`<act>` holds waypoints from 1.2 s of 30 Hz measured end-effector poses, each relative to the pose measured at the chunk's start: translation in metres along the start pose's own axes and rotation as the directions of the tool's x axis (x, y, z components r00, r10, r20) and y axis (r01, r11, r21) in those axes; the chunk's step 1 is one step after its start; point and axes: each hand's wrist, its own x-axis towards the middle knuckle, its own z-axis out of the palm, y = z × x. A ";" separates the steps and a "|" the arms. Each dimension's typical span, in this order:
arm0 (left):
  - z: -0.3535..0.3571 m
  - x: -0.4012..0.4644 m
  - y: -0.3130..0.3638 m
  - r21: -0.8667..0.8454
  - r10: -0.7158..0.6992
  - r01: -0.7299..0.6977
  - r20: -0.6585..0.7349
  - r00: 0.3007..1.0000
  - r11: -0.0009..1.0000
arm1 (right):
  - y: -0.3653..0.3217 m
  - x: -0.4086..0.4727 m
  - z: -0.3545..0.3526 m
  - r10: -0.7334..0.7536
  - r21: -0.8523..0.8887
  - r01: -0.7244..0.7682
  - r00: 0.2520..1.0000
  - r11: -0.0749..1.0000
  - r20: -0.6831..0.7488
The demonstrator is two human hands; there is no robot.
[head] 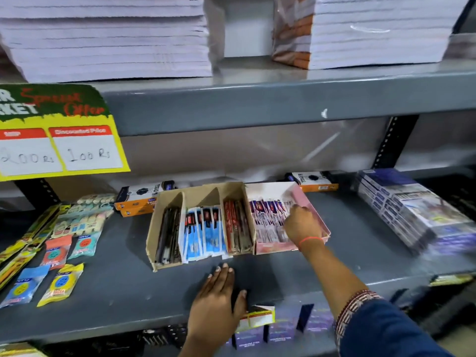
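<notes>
Left of the brown cardboard tray (198, 194), sachets (61, 282) lie flat on the grey shelf (116, 284). In front of the tray, the left hand (219, 300) rests palm down on the shelf, fingers straight, holding nothing. Touching the tray's right side stands the pink box (273, 248) of purple packets (265, 215). The right hand (301, 225) reaches in, fingers curled onto them, though blur hides whether they pinch one.

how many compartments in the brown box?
3, side by side: left holds black pens, middle blue packs, right red pens. None looks hidden.
</notes>
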 end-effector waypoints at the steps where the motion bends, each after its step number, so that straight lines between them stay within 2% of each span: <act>1: 0.002 0.004 0.009 -0.012 0.015 -0.015 0.019 1.000 1.000 | 0.011 0.003 0.001 0.021 -0.037 -0.020 0.999 0.999 0.029; 4: 0.006 0.014 0.027 -0.028 0.052 -0.050 0.091 0.994 0.998 | 0.026 0.008 0.005 0.068 -0.067 -0.063 0.995 0.996 0.070; 10: 0.004 0.020 0.033 0.025 0.043 -0.047 0.130 0.991 0.999 | 0.025 0.021 0.007 0.008 -0.165 0.012 0.993 0.986 0.119; 12: 0.011 0.021 0.032 0.022 0.065 -0.066 0.078 0.995 0.998 | 0.024 0.023 0.005 -0.006 -0.183 0.025 0.994 0.983 0.109; 13: 0.011 0.021 0.031 0.028 0.050 -0.052 0.069 0.996 0.998 | 0.025 0.023 0.003 -0.009 -0.168 0.025 0.995 0.986 0.096; 15: 0.011 0.020 0.030 0.013 0.009 -0.011 0.140 0.990 1.000 | 0.027 0.026 0.000 -0.003 -0.070 0.008 0.998 0.997 0.070; 17: 0.013 0.019 0.029 0.003 0.018 -0.019 0.115 0.993 1.000 | 0.030 0.029 -0.003 -0.002 0.039 -0.001 0.997 0.999 0.075; 19: 0.013 0.019 0.029 0.011 0.011 -0.012 0.106 0.994 1.000 | 0.031 0.030 -0.005 -0.019 0.062 0.013 0.995 0.998 0.096; 24: 0.014 0.020 0.030 0.059 -0.003 -0.001 0.060 0.998 0.998 | 0.032 0.028 -0.001 -0.054 -0.103 0.068 0.989 0.992 0.138; 28: 0.014 0.019 0.030 0.063 0.001 -0.005 0.064 0.998 0.998 | 0.024 0.026 0.005 -0.152 -0.245 0.167 0.985 0.955 0.081; 30: 0.013 0.019 0.030 0.049 -0.008 0.004 0.077 0.997 0.999 | 0.016 0.028 0.014 -0.256 -0.140 0.277 0.955 0.951 0.153; 32: 0.011 0.019 0.031 0.050 -0.017 0.013 0.091 0.996 0.999 | 0.008 0.029 0.024 -0.337 -0.014 0.360 0.886 0.933 0.317; 34: 0.012 0.019 0.030 0.052 -0.016 0.011 0.088 0.996 0.999 | 0.006 0.030 0.031 -0.328 -0.054 0.392 0.829 0.918 0.453; 36: 0.013 0.019 0.031 0.060 -0.016 0.010 0.087 0.996 0.998 | 0.012 0.033 0.031 -0.280 -0.100 0.370 0.830 0.924 0.482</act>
